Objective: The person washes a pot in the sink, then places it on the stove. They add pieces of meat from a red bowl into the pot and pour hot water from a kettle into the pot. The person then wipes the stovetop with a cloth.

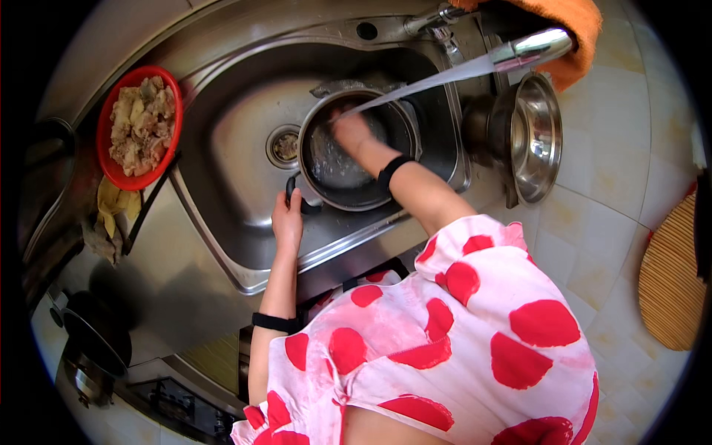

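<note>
A steel pot (322,181) sits in the stainless sink (233,139), with some water in its bottom. My left hand (288,222) grips the pot's black side handle (306,207) at the near left. Inside the pot is my right hand (354,133), blurred, its fingers near the far inner wall. I cannot tell whether those fingers hold anything. A stream of water (439,80) runs from the chrome tap (534,50) down onto this hand. Beside the pot, the drain strainer (285,146) holds small scraps.
Left of the sink, a red plastic bowl (177,119) holds pale chopped meat. Yellow peel-like scraps (114,206) and a grey cloth-like piece lie below it. A steel basin (537,139) stands on the right, under an orange towel (578,33). A dark pan (94,334) is at lower left.
</note>
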`<state>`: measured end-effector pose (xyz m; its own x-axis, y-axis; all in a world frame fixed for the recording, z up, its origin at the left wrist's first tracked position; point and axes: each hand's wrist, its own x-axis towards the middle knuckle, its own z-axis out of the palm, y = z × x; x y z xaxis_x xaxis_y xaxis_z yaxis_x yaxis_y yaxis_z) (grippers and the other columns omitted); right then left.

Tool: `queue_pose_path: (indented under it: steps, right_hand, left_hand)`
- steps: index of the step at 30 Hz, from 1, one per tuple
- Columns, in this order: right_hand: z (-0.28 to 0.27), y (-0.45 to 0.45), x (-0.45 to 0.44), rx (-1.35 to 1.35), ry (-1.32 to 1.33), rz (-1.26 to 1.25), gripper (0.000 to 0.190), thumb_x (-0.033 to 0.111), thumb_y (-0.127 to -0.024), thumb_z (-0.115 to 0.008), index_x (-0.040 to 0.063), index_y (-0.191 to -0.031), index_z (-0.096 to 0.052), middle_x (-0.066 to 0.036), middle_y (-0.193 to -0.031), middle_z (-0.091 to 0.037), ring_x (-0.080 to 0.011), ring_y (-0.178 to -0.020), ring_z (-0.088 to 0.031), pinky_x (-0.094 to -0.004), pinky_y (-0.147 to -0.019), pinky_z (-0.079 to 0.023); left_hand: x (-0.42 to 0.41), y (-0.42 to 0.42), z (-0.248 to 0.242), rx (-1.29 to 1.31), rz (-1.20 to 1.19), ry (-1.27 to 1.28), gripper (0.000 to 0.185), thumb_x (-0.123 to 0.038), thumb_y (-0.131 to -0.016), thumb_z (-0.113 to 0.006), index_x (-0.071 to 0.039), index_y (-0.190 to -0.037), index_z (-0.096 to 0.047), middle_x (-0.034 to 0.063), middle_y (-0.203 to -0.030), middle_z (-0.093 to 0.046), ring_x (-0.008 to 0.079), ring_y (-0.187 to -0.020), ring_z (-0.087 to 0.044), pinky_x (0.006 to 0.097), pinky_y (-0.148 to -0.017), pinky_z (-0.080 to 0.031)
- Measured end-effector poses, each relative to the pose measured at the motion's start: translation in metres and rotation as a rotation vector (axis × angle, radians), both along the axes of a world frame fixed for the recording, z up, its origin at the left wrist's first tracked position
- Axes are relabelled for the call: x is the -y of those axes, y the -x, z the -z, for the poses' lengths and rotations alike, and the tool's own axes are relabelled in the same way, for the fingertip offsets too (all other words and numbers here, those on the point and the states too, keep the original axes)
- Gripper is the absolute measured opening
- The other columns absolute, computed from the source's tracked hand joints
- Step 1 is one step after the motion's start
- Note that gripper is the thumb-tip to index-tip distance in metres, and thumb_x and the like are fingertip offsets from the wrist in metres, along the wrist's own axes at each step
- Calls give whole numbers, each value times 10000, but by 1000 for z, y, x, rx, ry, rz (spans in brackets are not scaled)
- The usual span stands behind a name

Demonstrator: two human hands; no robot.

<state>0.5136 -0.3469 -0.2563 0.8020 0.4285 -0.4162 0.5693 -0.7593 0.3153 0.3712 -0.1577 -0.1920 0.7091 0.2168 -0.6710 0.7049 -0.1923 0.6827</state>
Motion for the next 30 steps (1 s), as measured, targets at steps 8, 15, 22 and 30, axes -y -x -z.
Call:
queue_pose_path:
  steps: [8, 15, 22, 30]
  right_hand:
    - [0, 49, 3, -987, -230, 418, 427, 158, -705, -608, 88, -1126, -616, -172, -1086, -612, -293, -1013, -585, -379, -850, -459]
    - [-53, 37, 10, -681, -276, 157, 317, 65, -667, -606, 154, -956, -701, -112, -1073, -602, -312, -1020, -539, -394, -866, -448]
    - [-112, 46, 12, -765, -43, 230, 410, 98, -741, -537, 23, -1142, -587, -202, -1108, -587, -304, -1025, -573, -373, -841, -452]
    - [-106, 76, 37, -681, -156, 370, 314, 42, -673, -574, -8, -977, -640, -234, -1036, -596, -367, -1007, -558, -392, -848, -465]
  left_hand:
    - [18, 3, 2, 26, -255, 206, 341, -356, -904, -531, -18, -861, -554, 49, -730, -603, 109, -611, -546, 241, -500, -449]
    - [2, 3, 3, 24, -152, 246, 323, -334, -907, -536, -15, -863, -555, 40, -737, -606, 99, -592, -543, 235, -489, -453]
    - [13, 5, 3, -14, -316, 340, 299, -311, -905, -546, -15, -868, -559, 16, -710, -571, 91, -573, -524, 230, -486, -453]
    - [16, 8, 4, 10, -289, 293, 301, -324, -900, -553, -24, -886, -565, 16, -696, -556, 91, -575, -530, 236, -473, -465]
